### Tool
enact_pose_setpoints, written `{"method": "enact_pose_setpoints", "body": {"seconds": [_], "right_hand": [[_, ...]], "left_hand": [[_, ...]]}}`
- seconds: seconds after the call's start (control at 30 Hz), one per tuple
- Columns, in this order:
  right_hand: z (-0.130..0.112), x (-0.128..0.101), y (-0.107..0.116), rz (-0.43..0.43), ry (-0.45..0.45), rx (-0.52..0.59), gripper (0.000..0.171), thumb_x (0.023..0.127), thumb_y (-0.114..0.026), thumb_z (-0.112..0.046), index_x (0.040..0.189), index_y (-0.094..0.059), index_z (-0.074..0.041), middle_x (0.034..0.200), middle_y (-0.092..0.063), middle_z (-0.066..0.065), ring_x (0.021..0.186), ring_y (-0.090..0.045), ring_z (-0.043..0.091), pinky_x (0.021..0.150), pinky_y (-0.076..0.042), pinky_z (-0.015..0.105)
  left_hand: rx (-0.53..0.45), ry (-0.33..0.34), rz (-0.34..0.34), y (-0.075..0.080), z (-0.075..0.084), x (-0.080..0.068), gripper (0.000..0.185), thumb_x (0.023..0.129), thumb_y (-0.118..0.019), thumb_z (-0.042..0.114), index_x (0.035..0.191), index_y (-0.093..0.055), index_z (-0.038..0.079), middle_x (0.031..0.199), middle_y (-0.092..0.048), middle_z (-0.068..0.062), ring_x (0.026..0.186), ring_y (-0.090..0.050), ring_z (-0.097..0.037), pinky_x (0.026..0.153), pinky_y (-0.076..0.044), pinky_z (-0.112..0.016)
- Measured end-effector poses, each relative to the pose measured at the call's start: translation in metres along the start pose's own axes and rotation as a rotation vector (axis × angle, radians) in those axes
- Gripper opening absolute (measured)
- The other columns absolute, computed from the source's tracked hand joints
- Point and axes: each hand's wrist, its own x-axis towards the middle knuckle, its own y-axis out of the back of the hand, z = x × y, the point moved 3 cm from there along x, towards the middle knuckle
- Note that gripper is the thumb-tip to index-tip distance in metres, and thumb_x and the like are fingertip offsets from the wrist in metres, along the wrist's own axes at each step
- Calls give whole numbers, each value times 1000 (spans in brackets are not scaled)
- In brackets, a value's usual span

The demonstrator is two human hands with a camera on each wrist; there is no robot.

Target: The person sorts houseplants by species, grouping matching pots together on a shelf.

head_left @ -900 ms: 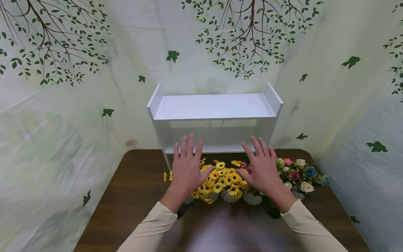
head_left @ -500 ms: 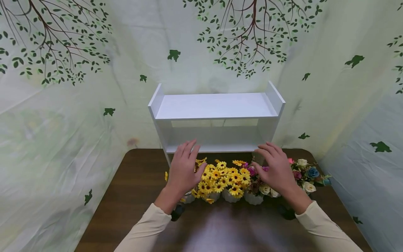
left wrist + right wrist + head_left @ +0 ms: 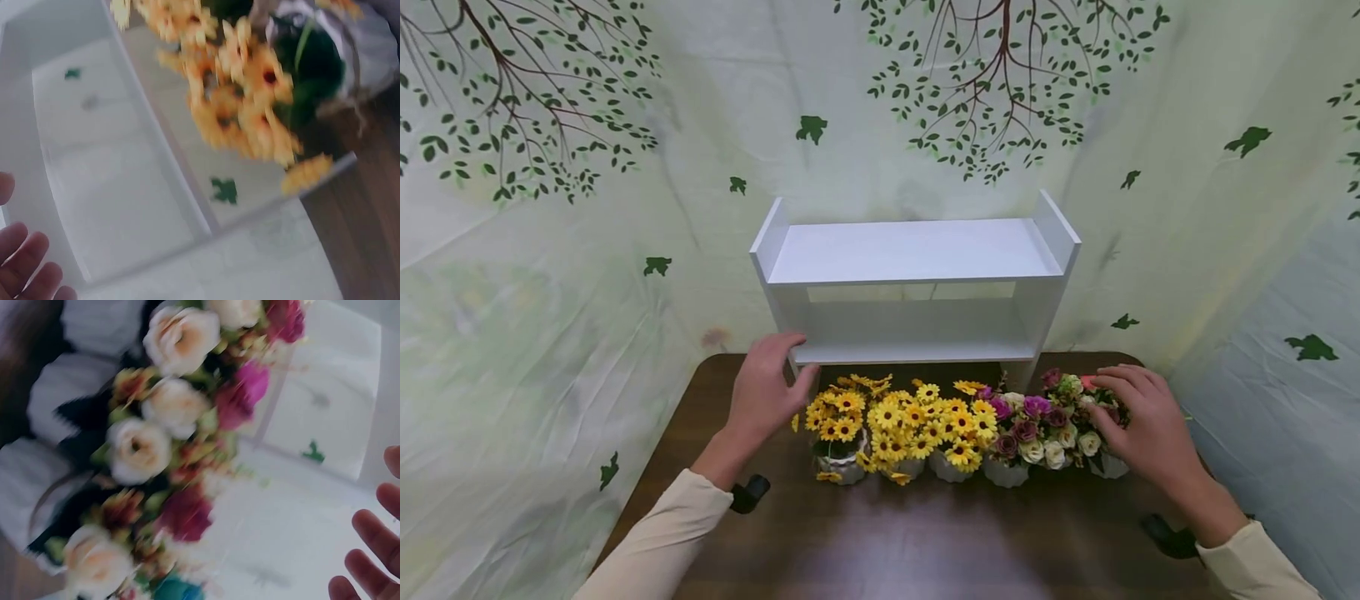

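A row of several potted artificial flowers stands on the table. Yellow daisy-like flowers [image 3: 917,425] fill the left part; cream, purple and dusky-pink roses [image 3: 1033,429] fill the right. My left hand [image 3: 760,392] hovers just left of the leftmost yellow pot [image 3: 848,471], thumb and fingers spread apart, holding nothing. The left wrist view shows its fingertips [image 3: 28,262] away from the yellow petals. Over the rightmost roses hangs my right hand [image 3: 1150,429], fingers loosely bent. In the right wrist view its fingertips [image 3: 375,534] are apart from the roses; part of that bouquet is hidden behind the hand.
A white two-tier shelf [image 3: 917,250] stands behind the flowers. The brown table [image 3: 910,542] has rounded back corners. Printed cloth with branches and leaves [image 3: 715,100] hangs around it. Dark wrist devices [image 3: 750,493] sit under both wrists.
Both hands have moved apart from above the middle of the row, left hand leftward and right hand rightward. Their fingers went from stretched to loosely bent. The pots and shelf stay where they were.
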Motion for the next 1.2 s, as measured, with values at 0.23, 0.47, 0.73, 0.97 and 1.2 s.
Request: {"method": "enact_pose_setpoints", "body": {"seconds": [0.23,0.47,0.73,0.97,1.2], "right_hand": [[30,-23,13,42,-59,32,38,68,-78,7,105,-67,7,110,-64,27,106,-52,45,90,-36,57],[57,-47,27,28,-164,-36,28,77,-74,2,104,-67,6,108,-64,29,102,-52,46,87,-36,59],[86,-70,26,-67,-324,-86,26,79,-76,-2,103,-68,4,102,-67,30,91,-54,41,68,-44,42],[98,-83,22,-138,-410,-103,25,84,-75,-10,104,-69,3,104,-67,30,88,-54,34,59,-50,41],[104,-89,11,-199,-473,-82,29,89,-70,-13,111,-65,6,110,-62,33,93,-58,45,67,-49,57]], "left_hand": [[-70,270,33,20,-37,10,37,89,-68,14,120,-63,-6,121,-65,-26,115,-58,-43,98,-46,-58],[-137,489,-26,24,-66,22,47,94,-61,22,131,-54,-6,133,-57,-25,123,-53,-42,103,-43,-56],[-284,662,-147,15,-80,35,67,95,-58,35,147,-36,-1,152,-43,-22,139,-42,-40,112,-39,-56],[-343,655,-197,1,-78,49,72,94,-60,37,151,-32,3,156,-39,-19,142,-41,-39,114,-37,-55],[-432,619,-182,-6,-71,61,71,94,-61,34,151,-32,3,153,-42,-20,138,-44,-39,113,-39,-53]]}}
